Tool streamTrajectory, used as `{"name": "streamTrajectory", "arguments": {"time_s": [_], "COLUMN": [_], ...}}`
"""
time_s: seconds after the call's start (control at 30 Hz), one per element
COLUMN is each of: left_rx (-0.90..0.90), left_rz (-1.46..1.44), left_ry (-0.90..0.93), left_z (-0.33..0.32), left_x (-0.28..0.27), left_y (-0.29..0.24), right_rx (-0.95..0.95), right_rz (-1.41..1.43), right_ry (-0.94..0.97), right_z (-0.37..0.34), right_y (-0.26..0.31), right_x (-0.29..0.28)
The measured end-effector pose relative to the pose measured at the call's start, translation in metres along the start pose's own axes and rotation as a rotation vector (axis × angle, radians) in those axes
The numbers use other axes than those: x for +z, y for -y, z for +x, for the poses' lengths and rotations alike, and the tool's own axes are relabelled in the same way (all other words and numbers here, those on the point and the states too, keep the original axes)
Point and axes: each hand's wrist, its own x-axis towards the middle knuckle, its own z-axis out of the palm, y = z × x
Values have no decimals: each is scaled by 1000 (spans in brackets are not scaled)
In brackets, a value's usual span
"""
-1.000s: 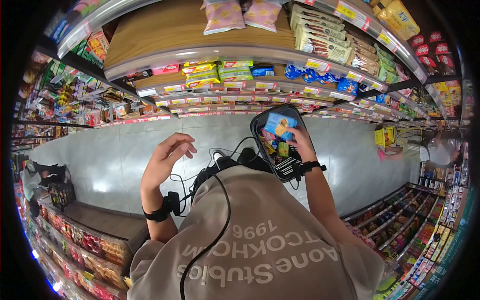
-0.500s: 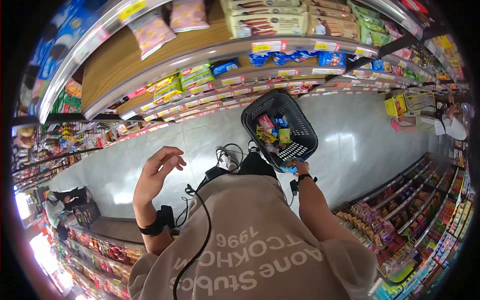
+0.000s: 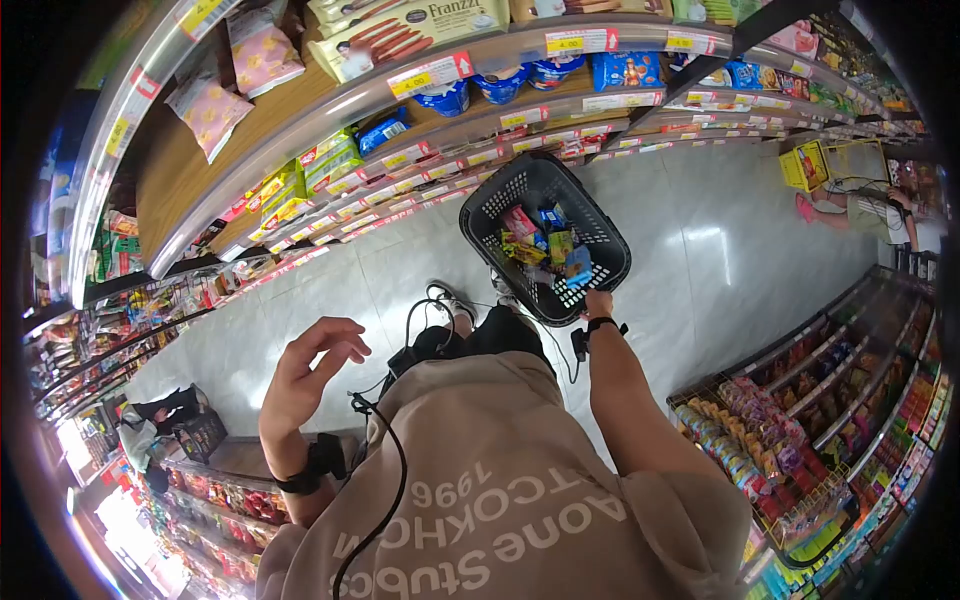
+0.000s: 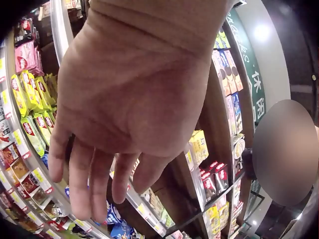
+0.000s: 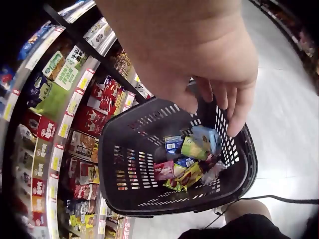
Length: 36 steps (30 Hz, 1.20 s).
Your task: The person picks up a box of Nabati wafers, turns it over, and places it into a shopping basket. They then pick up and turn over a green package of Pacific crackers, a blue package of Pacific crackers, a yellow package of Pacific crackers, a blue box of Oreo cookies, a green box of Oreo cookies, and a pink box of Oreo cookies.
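Head view: snack shelves run across the top, grey floor below. Black plastic basket is ahead of the person, on their right side; slotted walls, rounded corners, wider at the rim.

Left hand is well apart from the basket, fingers loosely bent, thumb off the fingers. Right hand is at the basket's near edge; right wrist view has its thumb and fingers apart, pointing down over the inside. Can't tell if it touches the rim.

Packs lie in a loose heap at the bottom of the basket, below the right hand. Light-blue pack is nearest the fingers, tilted by the slotted wall, against a yellow-green pack. Bright yellow pack, shiny and crinkled, sits beside a pink pack. Small dark-blue pack with a white label is alongside the yellow-green one.
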Motion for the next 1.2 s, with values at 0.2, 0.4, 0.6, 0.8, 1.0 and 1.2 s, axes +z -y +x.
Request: {"name": "streamTrajectory", "arguments": {"time_s": [0.2, 0.4, 0.6, 0.8, 1.0, 1.2], "left_rx": [11, 64, 92, 123, 59, 78], "left_rz": [38, 44, -42, -117, -100, -109], "left_ry": [-28, -79, -171, -246, -265, -310], "left_z": [6, -5, -24, -36, -45, -53], "left_x": [11, 8, 1, -5, -19, -49], "left_y": [-15, -3, 10, 25, 26, 23], "right_rx": [-34, -272, -429, -768, -952, -1350], "right_rz": [-80, -67, -18, -76, -8, 117], "right_ry": [105, 391, 539, 667, 803, 866], "right_z": [-21, 1, -70, -168, -245, -353], "right_y": [3, 13, 119, 225, 272, 317], "right_x": [-4, 17, 36, 54, 67, 33]}}
